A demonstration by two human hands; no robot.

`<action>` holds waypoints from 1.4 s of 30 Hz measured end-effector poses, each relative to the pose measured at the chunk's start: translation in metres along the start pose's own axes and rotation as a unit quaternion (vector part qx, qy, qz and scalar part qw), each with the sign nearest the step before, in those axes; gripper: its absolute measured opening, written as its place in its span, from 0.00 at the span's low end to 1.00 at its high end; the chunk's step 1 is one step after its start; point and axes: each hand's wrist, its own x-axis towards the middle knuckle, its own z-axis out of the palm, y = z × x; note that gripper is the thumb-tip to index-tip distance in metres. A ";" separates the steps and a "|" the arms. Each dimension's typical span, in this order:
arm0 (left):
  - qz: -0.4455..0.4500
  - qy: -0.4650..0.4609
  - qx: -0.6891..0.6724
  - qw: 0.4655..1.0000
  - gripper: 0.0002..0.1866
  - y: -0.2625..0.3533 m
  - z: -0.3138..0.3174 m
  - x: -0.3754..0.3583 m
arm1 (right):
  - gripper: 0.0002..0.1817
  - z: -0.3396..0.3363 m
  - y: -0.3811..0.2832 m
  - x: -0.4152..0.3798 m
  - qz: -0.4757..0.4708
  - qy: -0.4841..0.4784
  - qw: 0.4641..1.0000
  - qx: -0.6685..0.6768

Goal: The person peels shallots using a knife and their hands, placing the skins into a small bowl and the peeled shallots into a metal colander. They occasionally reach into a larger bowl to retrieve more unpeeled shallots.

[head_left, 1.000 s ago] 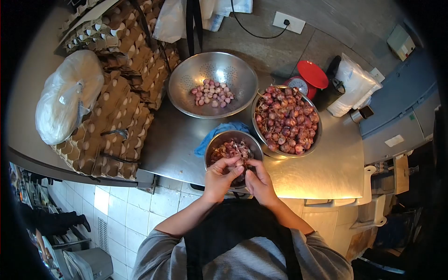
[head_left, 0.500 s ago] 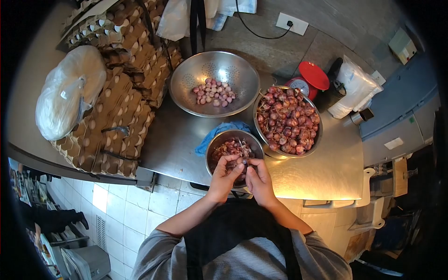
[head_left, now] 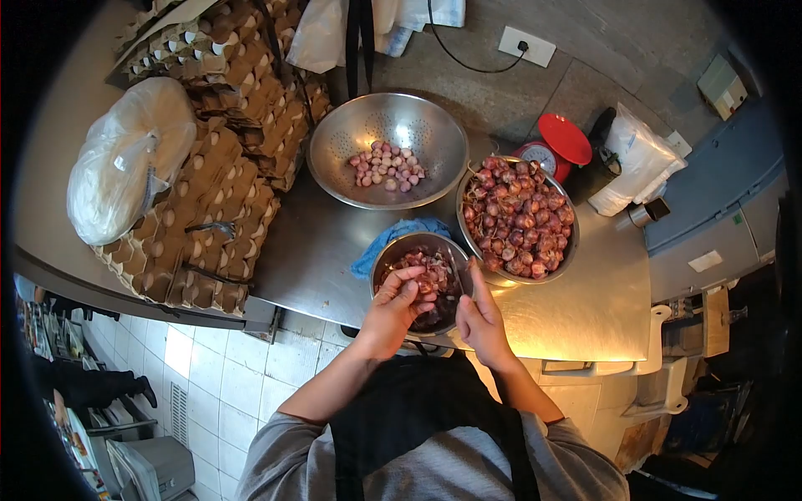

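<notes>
Both hands are over a small steel bowl (head_left: 378, 292) of reddish skins and peelings (head_left: 430, 265). My left hand (head_left: 391, 311) is on the bowl's left side, fingers curled round a small shallot (head_left: 424, 294) that they partly hide. At the bowl's right rim, my right hand (head_left: 482, 324) is closed on a small knife (head_left: 455, 269), its thin blade pointing up and away over the bowl. Unpeeled shallots (head_left: 518, 217) heap a larger bowl to the right. Behind, a steel colander (head_left: 334, 171) holds peeled pinkish shallots (head_left: 387, 165).
A blue cloth (head_left: 365, 264) lies against the small bowl on the steel table (head_left: 576, 321). Stacked egg trays (head_left: 200, 200) and a filled plastic bag (head_left: 129, 159) stand left. Back right are a red scale (head_left: 565, 140) and a white bag (head_left: 639, 154). A person's dark-clothed leg (head_left: 100, 384) shows far left.
My hands have drawn apart over the bowl. The right hand has moved right with the knife, while the left has shifted slightly left.
</notes>
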 end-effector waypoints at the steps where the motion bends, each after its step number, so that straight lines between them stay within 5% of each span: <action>1: -0.014 -0.005 -0.012 1.000 0.13 0.004 0.000 0.000 | 0.29 0.001 -0.001 -0.003 -0.008 -0.016 1.000 -0.025; 9: 0.019 0.025 -0.011 0.999 0.12 0.002 0.002 0.002 | 0.25 -0.002 0.019 -0.025 0.035 -0.056 0.990 -0.125; 21: 0.083 0.029 -0.038 0.995 0.10 -0.016 -0.005 0.002 | 0.25 0.007 0.009 -0.012 -0.135 -0.048 0.960 -0.241; 24: 0.100 0.031 -0.014 0.994 0.10 -0.020 -0.008 0.001 | 0.24 0.012 0.012 -0.009 -0.154 -0.035 0.965 -0.211; 32: 0.139 0.010 0.101 0.985 0.12 -0.027 -0.003 -0.003 | 0.12 0.019 0.009 -0.005 0.017 -0.021 0.996 0.083; 36: 0.080 0.002 0.050 0.995 0.15 -0.023 0.004 0.000 | 0.10 0.012 0.000 -0.003 0.075 -0.048 0.977 0.194; 42: 0.069 0.011 0.124 0.990 0.15 -0.020 0.005 0.001 | 0.12 0.013 0.010 -0.003 0.022 -0.018 0.995 0.094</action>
